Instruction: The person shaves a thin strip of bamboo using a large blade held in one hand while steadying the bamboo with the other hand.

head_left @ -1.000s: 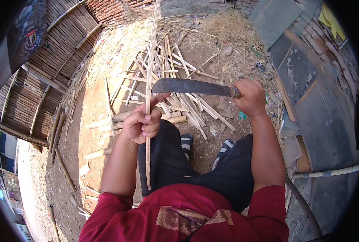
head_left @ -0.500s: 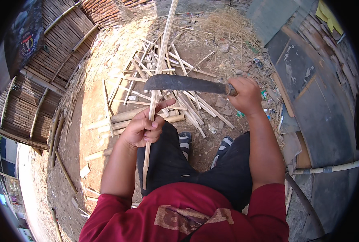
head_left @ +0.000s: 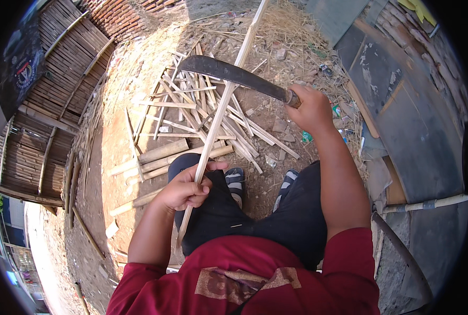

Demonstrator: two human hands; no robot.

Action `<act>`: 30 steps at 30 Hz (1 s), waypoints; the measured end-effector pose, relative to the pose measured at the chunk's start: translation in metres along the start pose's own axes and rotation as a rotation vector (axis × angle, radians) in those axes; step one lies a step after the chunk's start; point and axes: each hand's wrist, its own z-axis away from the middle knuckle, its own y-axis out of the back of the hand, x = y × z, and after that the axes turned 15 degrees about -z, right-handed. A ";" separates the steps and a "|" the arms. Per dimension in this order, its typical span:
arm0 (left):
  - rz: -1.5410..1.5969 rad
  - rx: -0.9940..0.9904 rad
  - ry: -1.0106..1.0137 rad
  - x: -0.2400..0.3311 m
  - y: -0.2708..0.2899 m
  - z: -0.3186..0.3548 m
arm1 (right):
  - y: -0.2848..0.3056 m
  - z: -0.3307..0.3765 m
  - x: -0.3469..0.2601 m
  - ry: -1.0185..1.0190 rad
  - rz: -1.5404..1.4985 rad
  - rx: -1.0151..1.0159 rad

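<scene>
above brown earth (head_left: pixel 258 202), left hand (head_left: pixel 181 191), partly curled, pinches a pale strip (head_left: pixel 217 119); right hand (head_left: pixel 312 108) clenches a machete (head_left: pixel 213 68)

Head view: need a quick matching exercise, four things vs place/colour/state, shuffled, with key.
Things
1. Machete
2. Long pale strip
3. Footwear
4. Loose sticks

Place, colour or state
A. Dark, with pale stripes
B. Held in the left grip
C. Lying criss-cross in a heap on the ground
D. Held by its handle in the right grip

Pairs: 1-D, 2-B, 3-A, 4-C
</scene>
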 end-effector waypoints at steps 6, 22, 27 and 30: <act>-0.017 -0.006 0.060 -0.010 -0.003 0.004 | -0.007 0.010 -0.026 0.328 0.057 -0.260; -0.352 0.295 0.151 -0.019 -0.025 -0.001 | 0.004 -0.003 -0.023 -0.187 -0.192 -0.501; -0.438 0.356 0.115 -0.021 -0.028 -0.008 | -0.023 0.016 -0.047 0.071 -0.072 -0.760; -0.552 0.366 0.111 -0.017 -0.028 -0.007 | -0.021 0.009 -0.037 -0.011 -0.164 -0.720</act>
